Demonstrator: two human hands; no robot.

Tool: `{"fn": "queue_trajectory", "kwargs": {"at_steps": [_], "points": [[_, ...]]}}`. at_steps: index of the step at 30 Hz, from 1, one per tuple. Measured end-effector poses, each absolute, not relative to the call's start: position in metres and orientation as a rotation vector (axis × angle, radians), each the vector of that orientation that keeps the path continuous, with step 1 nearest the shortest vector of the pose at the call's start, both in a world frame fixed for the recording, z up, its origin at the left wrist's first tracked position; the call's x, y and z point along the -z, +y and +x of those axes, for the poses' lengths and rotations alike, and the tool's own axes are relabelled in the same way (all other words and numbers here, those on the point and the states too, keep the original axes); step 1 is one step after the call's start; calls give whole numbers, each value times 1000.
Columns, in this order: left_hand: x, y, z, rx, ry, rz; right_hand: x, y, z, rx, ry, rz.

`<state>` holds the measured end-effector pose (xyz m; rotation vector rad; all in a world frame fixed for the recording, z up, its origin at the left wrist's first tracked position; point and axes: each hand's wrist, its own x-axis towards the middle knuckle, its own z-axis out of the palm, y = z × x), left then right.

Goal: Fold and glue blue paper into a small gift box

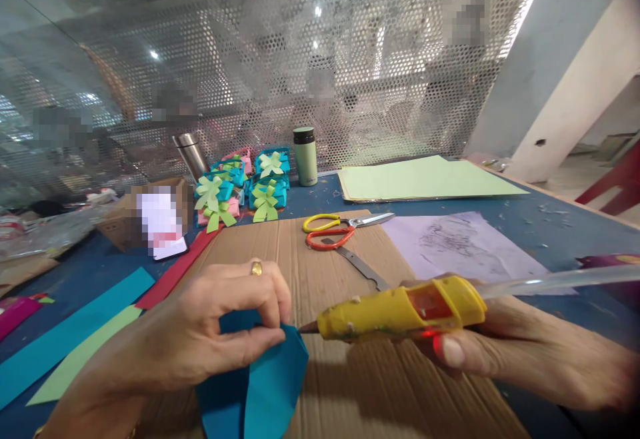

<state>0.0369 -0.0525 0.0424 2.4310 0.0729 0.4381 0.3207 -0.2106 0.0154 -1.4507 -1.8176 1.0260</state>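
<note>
Perforated metal screening (pixel 250 59) stands behind a blue tabletop (pixel 600 229), with dim, blurred figures beyond it and a pale column at the right. On the tabletop's near side lies a sheet of corrugated cardboard (pixel 270 252), and both hands are raised over it, facing one another.

The left hand (pixel 195 332) reaches up from the lower left, back of the hand turned outward and fingers curled, a gold ring (pixel 257 268) on one of them. Its grip pinches the top edge of a folded blue paper piece (pixel 275 379) between thumb and fingertips, so that the paper hangs below the hand, in front of the cardboard.

The right hand (pixel 493 346) comes in from the right edge, forearm nearly level, fingers behind a yellow glue gun (pixel 370 312). Its grip is closed around the gun's body, the thumb pressed along the lower side beside a red glow. The nozzle points left to the paper's upper corner; whether it touches cannot be told. A clear glue stick (pixel 550 282) trails from the gun's rear.

Beyond the hands, scissors (pixel 353 223) lie near a bare metal blade (pixel 357 267). Blue (pixel 75 336), green (pixel 85 359) and red (pixel 175 269) strips lie beside the left hand.
</note>
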Motion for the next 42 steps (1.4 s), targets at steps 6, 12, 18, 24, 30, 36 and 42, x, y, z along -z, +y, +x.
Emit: {"fn": "queue_trajectory", "kwargs": {"at_steps": [6,12,18,24,30,36,42], "points": [[-38,-51,34,-409,128,2430,-19,-208,317,-1015,-1800,-1391],[-37,-52,36,-410,440,2496,-7,-209,327,-970,-1730,-1526],[-34,-47,40,-502,645,2493,-1,-205,334,-869,-1716,-1535],[-28,-42,44,-508,684,2432,-1,-205,334,-783,-1758,-1561],[-29,-44,48,-480,682,2351,-2,-203,333,-795,-1763,-1540],[-29,-42,47,-444,693,2313,-5,-201,331,-714,-1756,-1575],[-27,-42,48,-356,719,2326,-12,-199,329,-757,-1698,-1483]]}}
